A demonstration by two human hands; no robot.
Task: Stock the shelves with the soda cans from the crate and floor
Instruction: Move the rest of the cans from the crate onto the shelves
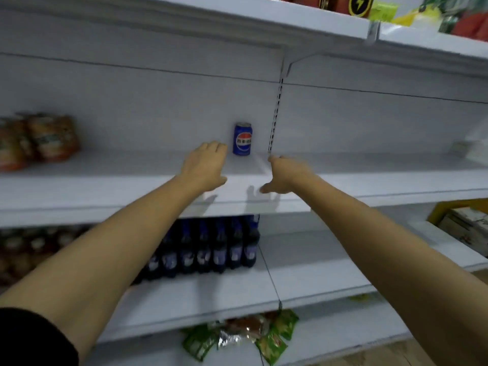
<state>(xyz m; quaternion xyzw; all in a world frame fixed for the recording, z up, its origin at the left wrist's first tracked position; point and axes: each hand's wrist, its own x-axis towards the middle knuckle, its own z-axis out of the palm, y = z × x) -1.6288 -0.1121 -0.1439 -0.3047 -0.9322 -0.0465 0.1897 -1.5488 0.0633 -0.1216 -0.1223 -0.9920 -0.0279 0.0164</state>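
**Fingers spread, both hands empty above the shelf**

Fingers (214, 147) of both hands are apart, holding nothing. White shelf (105, 186) carries left hand (204, 167), right hand (286, 175) and one upright blue soda can (242, 139), just beyond the left fingertips.

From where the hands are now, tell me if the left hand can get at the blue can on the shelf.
Probably yes. The left hand is open, its fingertips just short of the blue can, which stands upright and alone at the back of the white shelf. Nothing lies between them.
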